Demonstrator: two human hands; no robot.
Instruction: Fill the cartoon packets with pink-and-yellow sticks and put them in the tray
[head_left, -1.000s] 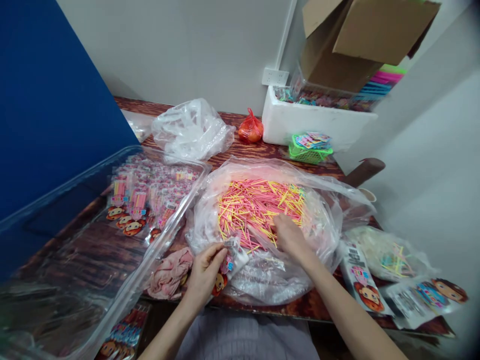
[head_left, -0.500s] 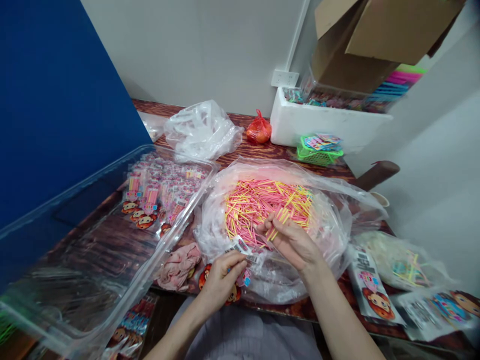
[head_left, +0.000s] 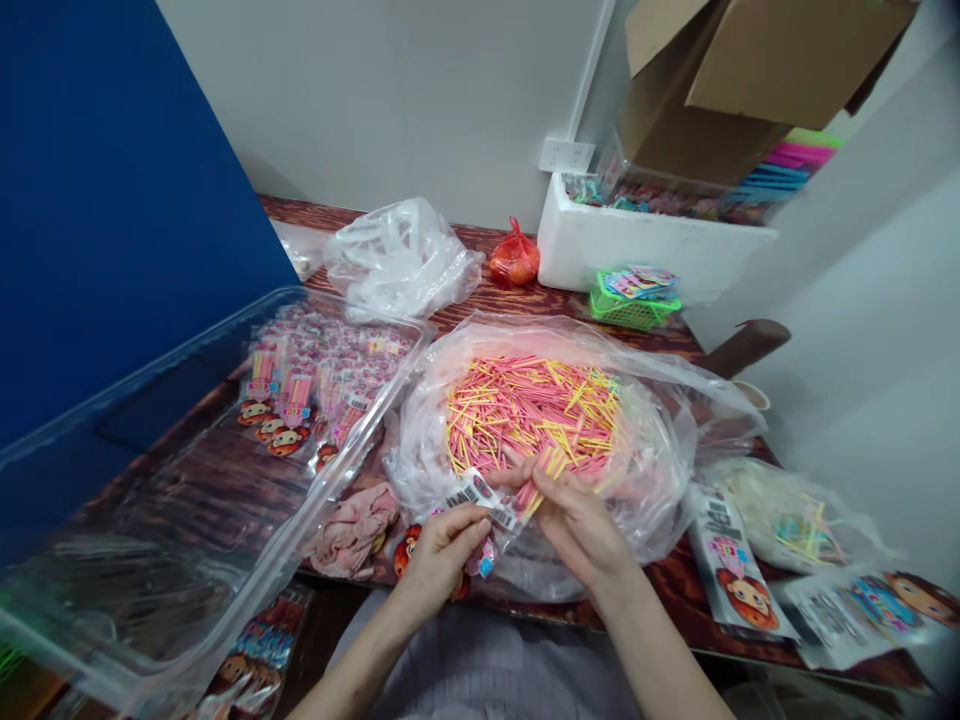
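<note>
My left hand (head_left: 442,555) pinches a small printed plastic packet (head_left: 480,497) with a barcode and a cartoon figure. A bunch of pink and yellow sticks (head_left: 541,482) is gripped in my right hand (head_left: 577,515), their lower ends close to the packet's upper right edge. Whether those ends are inside the packet I cannot tell. Behind both hands lies a large clear plastic bag (head_left: 652,480), spread wide, holding a heap of loose pink and yellow sticks (head_left: 525,400).
At left stands a clear plastic bin (head_left: 330,480) with many filled packets (head_left: 330,370). A pink cloth (head_left: 356,530) lies beside it. Flat printed packets (head_left: 739,570) lie at right. Further back are a green basket (head_left: 634,310), a white foam box (head_left: 645,240) and a red bag (head_left: 514,258).
My right hand has moved down and left with the sticks, from over the heap to the packet. My left hand stays nearly in place, still holding the packet.
</note>
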